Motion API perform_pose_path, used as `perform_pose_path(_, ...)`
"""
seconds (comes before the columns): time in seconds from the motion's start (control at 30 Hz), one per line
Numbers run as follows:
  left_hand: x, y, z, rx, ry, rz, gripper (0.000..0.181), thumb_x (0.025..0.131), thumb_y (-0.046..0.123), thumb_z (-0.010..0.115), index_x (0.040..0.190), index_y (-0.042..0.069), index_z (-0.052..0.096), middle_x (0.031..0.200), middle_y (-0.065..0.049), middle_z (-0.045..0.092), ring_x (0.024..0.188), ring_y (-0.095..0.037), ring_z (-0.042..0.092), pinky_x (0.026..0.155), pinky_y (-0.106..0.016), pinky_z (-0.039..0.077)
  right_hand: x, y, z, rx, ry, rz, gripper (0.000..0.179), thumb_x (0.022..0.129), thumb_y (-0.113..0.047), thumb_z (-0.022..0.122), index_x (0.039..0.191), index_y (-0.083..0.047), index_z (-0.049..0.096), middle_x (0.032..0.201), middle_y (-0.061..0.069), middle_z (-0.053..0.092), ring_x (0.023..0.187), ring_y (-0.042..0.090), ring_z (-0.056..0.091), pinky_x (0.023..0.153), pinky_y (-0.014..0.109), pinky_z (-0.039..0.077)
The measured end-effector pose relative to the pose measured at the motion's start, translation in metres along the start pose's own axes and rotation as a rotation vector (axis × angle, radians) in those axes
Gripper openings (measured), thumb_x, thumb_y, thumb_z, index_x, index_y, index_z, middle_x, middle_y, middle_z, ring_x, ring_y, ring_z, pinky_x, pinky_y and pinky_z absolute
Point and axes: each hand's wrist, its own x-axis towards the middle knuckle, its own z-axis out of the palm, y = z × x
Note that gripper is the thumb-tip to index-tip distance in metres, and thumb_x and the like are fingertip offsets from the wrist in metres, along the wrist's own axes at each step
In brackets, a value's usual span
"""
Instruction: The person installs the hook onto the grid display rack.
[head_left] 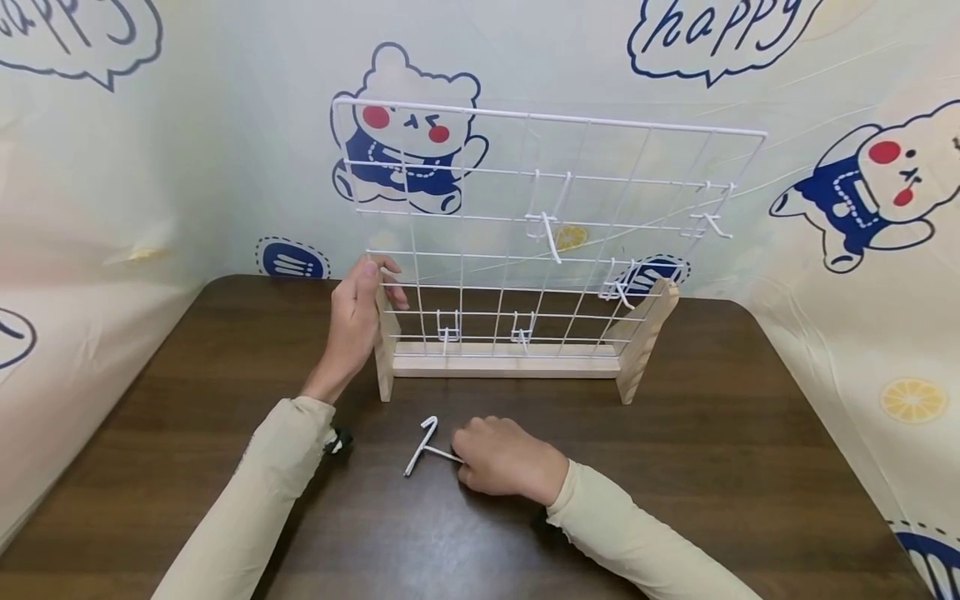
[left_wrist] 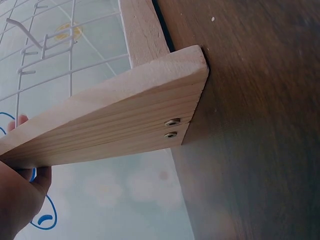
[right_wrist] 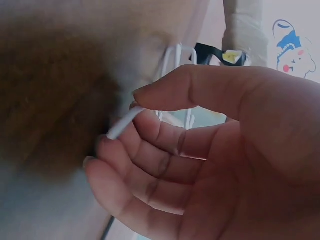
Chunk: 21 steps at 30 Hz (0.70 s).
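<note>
A white wire grid rack (head_left: 480,252) stands on the table between two wooden side supports, joined low down by a wooden bar (head_left: 506,365). My left hand (head_left: 356,312) grips the upper part of the left wooden support (left_wrist: 125,112), thumb in front and fingers reaching behind. Just in front of the rack my right hand (head_left: 506,457) pinches the prong of a white metal hook (head_left: 426,448) between thumb and fingers. In the right wrist view the tip of the hook (right_wrist: 122,125) shows by the fingertips, its wire frame partly hidden behind the thumb.
Several white hooks hang on the grid, one at upper middle (head_left: 551,233), others at the right side and along the bottom (head_left: 447,329). The dark wooden table (head_left: 720,467) bears the rack. A patterned sheet (head_left: 247,142) forms the backdrop behind and beside it.
</note>
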Motion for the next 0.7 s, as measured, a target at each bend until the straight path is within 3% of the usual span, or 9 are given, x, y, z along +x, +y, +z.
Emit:
perform_pose_path(0.3,-0.001,0.000,0.000,-0.014,0.000,0.002,0.034,0.108,0.016,0.032,0.105,-0.009,0.055,0.079,-0.034,0.060,0.070,-0.045,0.060,0.070,-0.030,0.057,-0.005,0.003,-0.012,0.033,0.006,-0.011,0.016,0.090,-0.010,0.063,0.077,-0.013,0.053,0.063,-0.002,0.050,0.054,0.011,0.051,0.048,0.030,0.045)
perform_pose_path(0.7,0.000,0.000,0.000,-0.004,-0.011,0.016,0.037,0.109,0.017,0.032,0.107,-0.013,0.053,0.080,-0.035,0.059,0.071,-0.044,0.060,0.071,-0.029,0.057,-0.014,-0.003,-0.029,0.134,0.252,-0.167,0.026,0.088,-0.003,0.062,0.069,-0.017,0.051,0.056,-0.011,0.043,0.053,0.001,0.044,0.048,0.017,0.038)
